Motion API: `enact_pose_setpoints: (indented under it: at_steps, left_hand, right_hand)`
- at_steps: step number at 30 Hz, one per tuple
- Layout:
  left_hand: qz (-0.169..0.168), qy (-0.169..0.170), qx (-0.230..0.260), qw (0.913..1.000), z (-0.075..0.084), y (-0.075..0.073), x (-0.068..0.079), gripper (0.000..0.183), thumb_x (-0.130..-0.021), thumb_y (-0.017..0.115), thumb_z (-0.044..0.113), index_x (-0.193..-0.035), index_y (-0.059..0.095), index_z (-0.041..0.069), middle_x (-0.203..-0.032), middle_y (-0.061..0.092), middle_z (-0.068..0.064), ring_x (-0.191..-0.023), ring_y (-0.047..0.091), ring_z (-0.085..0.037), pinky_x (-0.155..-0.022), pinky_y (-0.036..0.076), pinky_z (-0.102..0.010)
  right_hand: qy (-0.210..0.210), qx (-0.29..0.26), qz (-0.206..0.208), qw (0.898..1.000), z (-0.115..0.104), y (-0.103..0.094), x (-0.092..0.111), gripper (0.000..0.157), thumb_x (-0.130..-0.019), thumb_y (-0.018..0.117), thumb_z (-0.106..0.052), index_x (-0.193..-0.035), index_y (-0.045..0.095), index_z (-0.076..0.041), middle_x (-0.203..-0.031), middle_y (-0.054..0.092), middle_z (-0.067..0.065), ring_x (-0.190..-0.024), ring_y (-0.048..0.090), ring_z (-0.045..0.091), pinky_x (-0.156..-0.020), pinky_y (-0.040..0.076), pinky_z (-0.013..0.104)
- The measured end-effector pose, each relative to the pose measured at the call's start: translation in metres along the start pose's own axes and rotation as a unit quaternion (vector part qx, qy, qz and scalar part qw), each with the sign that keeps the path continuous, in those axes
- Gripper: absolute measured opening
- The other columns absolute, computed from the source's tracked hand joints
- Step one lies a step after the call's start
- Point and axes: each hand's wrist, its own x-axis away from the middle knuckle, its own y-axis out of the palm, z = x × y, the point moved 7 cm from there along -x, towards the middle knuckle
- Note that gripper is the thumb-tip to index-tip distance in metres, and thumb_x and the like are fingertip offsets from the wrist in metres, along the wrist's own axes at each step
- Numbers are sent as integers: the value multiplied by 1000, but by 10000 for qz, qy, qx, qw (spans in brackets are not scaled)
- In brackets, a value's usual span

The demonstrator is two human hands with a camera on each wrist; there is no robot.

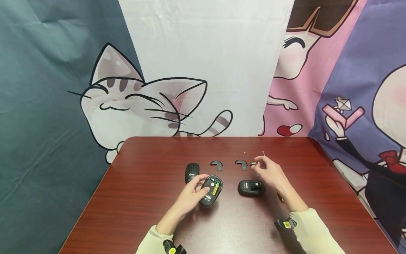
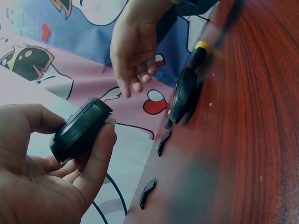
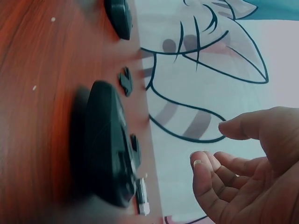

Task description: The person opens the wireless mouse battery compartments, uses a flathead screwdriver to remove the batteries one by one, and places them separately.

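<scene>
Red-brown wood-grain tabletop (image 1: 127, 211) with rounded far corners and pale glare (image 1: 219, 233) at near centre; beyond its far edge, a creased fabric backdrop (image 1: 209, 38) printed in teal, white, pink and violet, left to right, with a smiling cartoon cat (image 1: 111, 120) left and cartoon figures (image 1: 391, 102) right

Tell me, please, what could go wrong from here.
The battery in the mouse that the left hand holds is uncovered, so it might drop out if tipped. The loose battery near the right hand could roll if nudged. The two covers look alike, so they may get swapped.
</scene>
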Motion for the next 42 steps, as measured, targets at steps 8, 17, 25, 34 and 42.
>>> enact_pose_setpoints:
  at_steps: [8, 17, 25, 34, 42]
  left_hand:
    - [-40, 74, 83, 9999, 1, 0, 0, 47, -95, 60, -1, -141, 49, -3, -126, 61, -22, -116, 63, -28, -89, 56, -20]
    - [98, 75, 50, 9999, 2, -3, -1, 46, -97, 64, 7, -139, 52, -3, -131, 61, -24, -118, 64, -29, -90, 56, -22]
    - [230, -18, 115, 9997, 1, -8, 0, 45, -97, 65, 11, -139, 54, 0, -131, 63, -23, -114, 65, -27, -87, 56, -20]
    - [201, -78, 352, 9991, 2, -9, 0, 46, -96, 64, 7, -140, 53, 2, -131, 62, -24, -108, 67, -25, -75, 63, -30]
    - [133, -59, 343, 9993, 0, -10, 1, 49, -94, 63, 1, -141, 52, 1, -132, 60, -25, -106, 68, -25, -76, 62, -28]
  right_hand:
    - [47, 249, 34, 9997, 16, -9, 12, 45, -96, 68, -34, -131, 58, -7, -106, 66, 7, -101, 63, 26, -77, 49, 35]
    - [115, 394, 138, 9991, 32, -17, 25, 46, -95, 69, -32, -132, 58, -7, -109, 67, 10, -107, 64, 32, -89, 52, 53]
    - [202, 475, 148, 9986, 50, -24, 34, 51, -96, 69, -34, -134, 56, -3, -113, 69, 13, -109, 67, 34, -87, 53, 50]
    - [317, 565, 76, 9979, 70, -31, 42, 54, -96, 69, -35, -135, 54, -1, -118, 68, 21, -110, 66, 38, -85, 54, 54]
    - [334, 699, -3, 9970, 81, -30, 48, 55, -95, 70, -34, -134, 54, 2, -119, 66, 25, -110, 66, 42, -85, 54, 56]
